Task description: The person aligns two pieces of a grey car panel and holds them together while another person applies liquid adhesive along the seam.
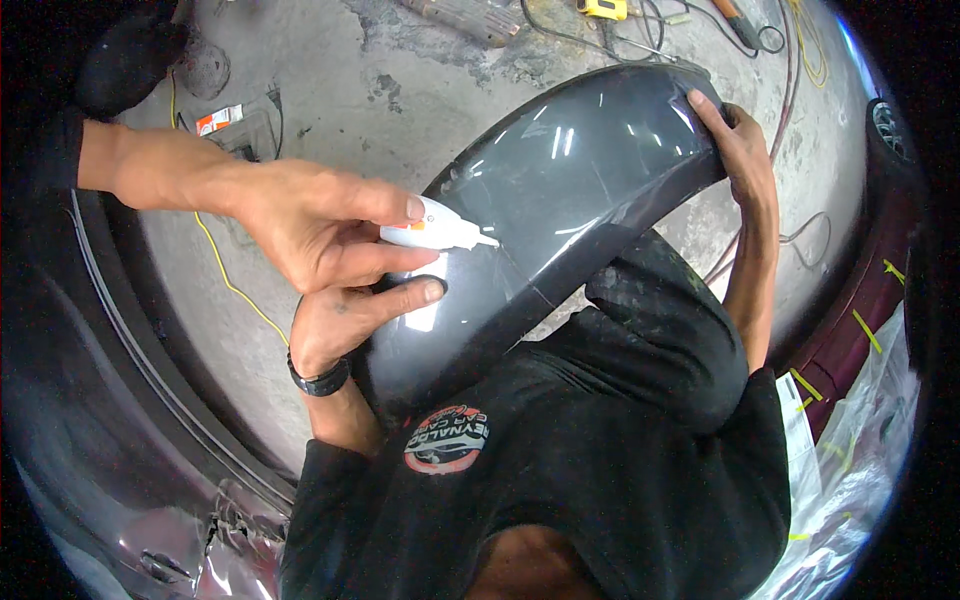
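A glossy, curved dark grey car body panel [600, 140] lies over my lap, and a thin crack-like line crosses its face. My left hand [345, 315], with a black band at the wrist, grips the near left edge; its thumb lies on the surface and its other fingers are hidden. At the far right end my right hand [735, 145] is closed round the panel, thumb on top. From the left, a co-worker's hand [320, 220] pinches a small white nozzle bottle [425, 228]. The bottle's tip is at the upper end of the line, close to my left thumb.
A yellow tool [602, 8] and cables lie on the concrete floor [320, 90] beyond the panel. An orange-and-white packet [219, 119] is at upper left. Dark car bodywork [150, 400] stands left; a maroon car part [850, 340] with yellow tape and plastic sheeting [860, 450] is right.
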The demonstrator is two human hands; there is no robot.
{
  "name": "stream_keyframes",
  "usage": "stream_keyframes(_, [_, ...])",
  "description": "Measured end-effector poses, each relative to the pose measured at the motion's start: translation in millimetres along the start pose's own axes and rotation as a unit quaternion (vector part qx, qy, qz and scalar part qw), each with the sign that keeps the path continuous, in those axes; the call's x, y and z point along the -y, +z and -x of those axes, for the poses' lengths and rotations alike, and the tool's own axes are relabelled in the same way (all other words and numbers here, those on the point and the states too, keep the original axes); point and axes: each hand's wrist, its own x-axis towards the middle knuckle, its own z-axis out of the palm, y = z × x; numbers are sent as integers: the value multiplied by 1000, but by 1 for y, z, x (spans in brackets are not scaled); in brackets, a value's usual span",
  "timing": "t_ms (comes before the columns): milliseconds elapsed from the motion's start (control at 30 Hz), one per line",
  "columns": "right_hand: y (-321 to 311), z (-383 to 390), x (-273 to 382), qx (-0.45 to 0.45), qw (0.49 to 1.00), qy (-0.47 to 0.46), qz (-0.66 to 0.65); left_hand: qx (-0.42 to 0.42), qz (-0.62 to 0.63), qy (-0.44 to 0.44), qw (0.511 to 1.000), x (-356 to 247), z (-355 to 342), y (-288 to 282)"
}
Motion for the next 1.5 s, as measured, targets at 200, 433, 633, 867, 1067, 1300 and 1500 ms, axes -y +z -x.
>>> stream_keyframes(200, [-1,-2,-1,9,1000,6,21,159,-378,678,610,-37,-90,-42])
stream_keyframes(433, [0,1,-2,-1,1000,0,3,208,-453,783,373,-61,-112,-56])
stream_keyframes(633, [0,1,-2,-16,1000,-15,0,222,-463,768,382,-60,-105,-58])
stream_keyframes(867, [-1,-1,-5,-14,1000,-11,14,237,-473,750,397,-55,-97,-53])
stream_keyframes(1067, [-1,3,3,-11,1000,-16,10,247,-485,732,409,-58,-97,-64])
stream_keyframes(1300, [-2,7,7,3,1000,-7,12,261,-496,712,423,-64,-101,-56])
stream_keyframes(1500, [-4,7,7,-2,1000,-11,10,272,-505,695,434,-63,-105,-64])
